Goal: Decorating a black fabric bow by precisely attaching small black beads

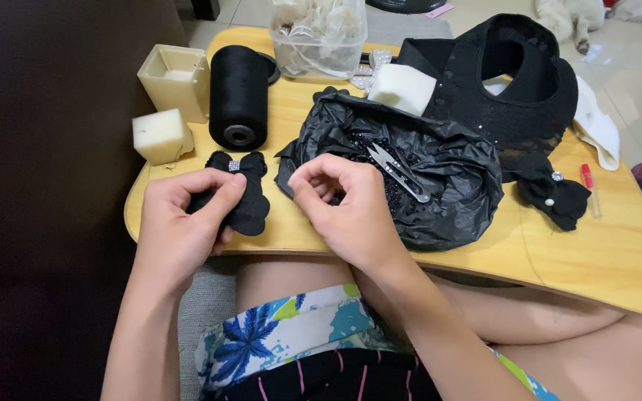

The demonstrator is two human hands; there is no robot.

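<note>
A black fabric bow (241, 189) is pinched in the left hand (180, 226) at centre left of the frame, over the edge of the wooden tray (603, 260). The right hand (347, 204), just beside it to the right, is curled with fingertips pressed together beside a black plastic bag (440, 193) on which thread snips (399, 171) are laid.

Two black bows (241, 191) (553, 191), two foam blocks (160, 136) (403, 88), one thread spool (239, 96).

Left hand (180, 226) gripping a black fabric bow (241, 191) at frame centre-left, right hand (351, 208) pinched beside a black plastic bag (447, 171), thread snips (399, 172) atop, wooden lap table (596, 252).
</note>
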